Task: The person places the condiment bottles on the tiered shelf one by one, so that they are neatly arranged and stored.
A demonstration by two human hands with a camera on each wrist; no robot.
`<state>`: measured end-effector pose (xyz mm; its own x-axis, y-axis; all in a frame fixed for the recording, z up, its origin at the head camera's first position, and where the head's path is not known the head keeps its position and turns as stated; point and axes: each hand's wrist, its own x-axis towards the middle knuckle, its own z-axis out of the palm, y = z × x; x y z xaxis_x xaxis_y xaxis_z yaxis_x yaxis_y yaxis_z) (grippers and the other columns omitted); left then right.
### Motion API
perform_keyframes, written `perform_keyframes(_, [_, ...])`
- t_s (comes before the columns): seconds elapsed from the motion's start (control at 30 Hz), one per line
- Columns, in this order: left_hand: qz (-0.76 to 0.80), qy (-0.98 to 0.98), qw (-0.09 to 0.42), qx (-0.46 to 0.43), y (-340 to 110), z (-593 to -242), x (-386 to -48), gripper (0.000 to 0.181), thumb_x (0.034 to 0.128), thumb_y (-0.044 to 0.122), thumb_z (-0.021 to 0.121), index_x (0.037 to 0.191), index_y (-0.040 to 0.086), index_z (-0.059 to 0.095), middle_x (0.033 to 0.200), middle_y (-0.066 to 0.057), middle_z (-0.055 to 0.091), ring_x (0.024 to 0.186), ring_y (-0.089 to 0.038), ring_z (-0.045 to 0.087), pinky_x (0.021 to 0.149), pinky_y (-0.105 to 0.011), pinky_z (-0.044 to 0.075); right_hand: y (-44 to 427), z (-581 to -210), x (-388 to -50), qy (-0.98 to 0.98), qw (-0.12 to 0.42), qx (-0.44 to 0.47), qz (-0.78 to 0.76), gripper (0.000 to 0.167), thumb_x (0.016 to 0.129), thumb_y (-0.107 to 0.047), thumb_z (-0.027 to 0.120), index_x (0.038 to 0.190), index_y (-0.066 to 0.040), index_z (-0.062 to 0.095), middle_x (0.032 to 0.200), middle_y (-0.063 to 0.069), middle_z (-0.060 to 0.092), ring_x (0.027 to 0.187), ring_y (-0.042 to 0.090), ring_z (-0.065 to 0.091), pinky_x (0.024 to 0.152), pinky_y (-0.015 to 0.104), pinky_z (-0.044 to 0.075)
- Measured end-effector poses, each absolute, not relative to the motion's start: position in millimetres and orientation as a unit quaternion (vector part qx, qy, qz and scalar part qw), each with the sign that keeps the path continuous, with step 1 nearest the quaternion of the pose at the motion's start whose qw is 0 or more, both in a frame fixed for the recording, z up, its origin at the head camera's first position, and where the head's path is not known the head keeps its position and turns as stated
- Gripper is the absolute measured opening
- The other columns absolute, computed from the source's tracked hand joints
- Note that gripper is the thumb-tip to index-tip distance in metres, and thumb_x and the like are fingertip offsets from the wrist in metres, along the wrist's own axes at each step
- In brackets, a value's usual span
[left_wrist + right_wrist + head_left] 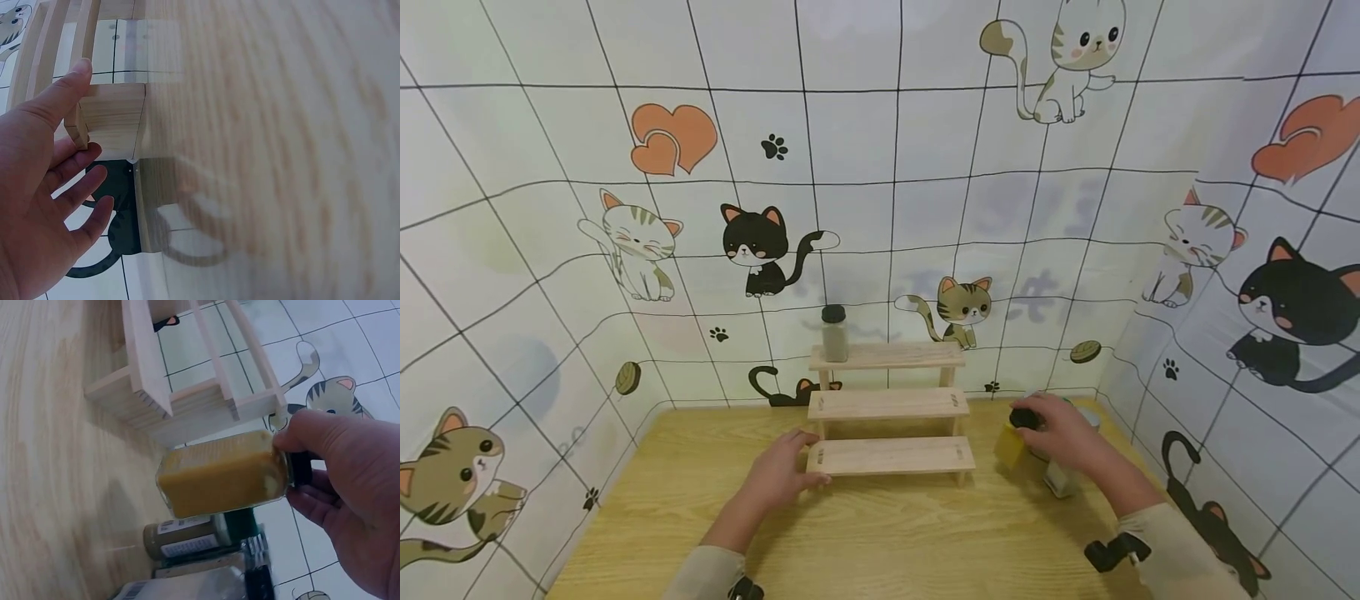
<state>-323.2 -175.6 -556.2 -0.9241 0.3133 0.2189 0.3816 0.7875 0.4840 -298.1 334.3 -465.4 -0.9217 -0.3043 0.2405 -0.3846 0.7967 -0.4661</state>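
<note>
A three-step wooden rack (891, 456) stands on the table, with a black-capped jar (835, 335) on the left of its top step. My left hand (778, 473) holds the left end of the lowest step; in the left wrist view the thumb of my left hand (47, 156) lies over the board end (76, 125). My right hand (1063, 433) pinches the black cap of a jar of yellow contents (1011, 445), right of the rack. In the right wrist view that yellow jar (222, 475) hangs tilted from my right hand (356, 481).
Several other jars stand close together under and beside my right hand, among them a green-capped one (187, 537) and a larger black-capped one (194, 586). A cat-printed tiled sheet (857, 217) rises behind the table (880, 542) and along both sides.
</note>
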Motion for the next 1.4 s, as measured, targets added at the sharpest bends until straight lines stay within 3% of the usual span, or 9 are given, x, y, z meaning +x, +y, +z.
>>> perform_keyframes(0.3, [-0.275,-0.942,0.06,-0.184,-176,-554,-321,0.07,0.0849,0.041,0.098,0.141,0.01,0.07,0.141,-0.009,0.068,0.137,-0.041,0.062,0.108,-0.064,0.054,323,-438,-305,-0.928,0.132,0.227,0.265,0.045,0.102,-0.014,0.08,0.145,-0.004,0.07,0.131,0.013,0.069,0.115,0.035,0.068,0.087,0.055,0.06])
perform_keyframes(0.53, [-0.274,-0.941,0.066,-0.188,-175,-551,-320,0.069,0.0845,0.04,0.099,0.139,0.009,0.071,0.139,-0.01,0.069,0.135,-0.041,0.063,0.109,-0.063,0.054,311,-408,-314,-0.925,0.117,0.244,0.268,0.045,0.105,-0.014,0.077,0.149,-0.005,0.068,0.137,0.014,0.066,0.118,0.036,0.066,0.086,0.054,0.055])
perform_keyframes(0.77, [-0.277,-0.941,0.062,-0.182,-175,-552,-322,0.07,0.0829,0.041,0.1,0.139,0.009,0.071,0.139,-0.01,0.069,0.135,-0.04,0.064,0.108,-0.063,0.054,294,-388,-323,-0.919,0.103,0.242,0.294,0.048,0.108,-0.018,0.075,0.153,-0.007,0.065,0.15,0.017,0.061,0.132,0.042,0.061,0.097,0.062,0.054])
perform_keyframes(1.03, [-0.28,-0.941,0.058,-0.179,-176,-556,-324,0.07,0.0825,0.042,0.1,0.139,0.011,0.071,0.139,-0.008,0.069,0.134,-0.039,0.064,0.107,-0.062,0.055,272,-370,-344,-0.899,0.096,0.259,0.339,0.047,0.106,-0.013,0.077,0.15,-0.006,0.066,0.147,0.018,0.065,0.138,0.046,0.061,0.114,0.07,0.048])
perform_keyframes(1.4, [-0.281,-0.94,0.062,-0.183,-177,-559,-325,0.07,0.0827,0.041,0.1,0.139,0.011,0.071,0.139,-0.008,0.068,0.134,-0.039,0.064,0.107,-0.063,0.055,242,-345,-380,-0.875,0.078,0.3,0.371,0.048,0.105,-0.008,0.076,0.152,-0.006,0.065,0.147,0.018,0.064,0.143,0.045,0.059,0.116,0.068,0.047])
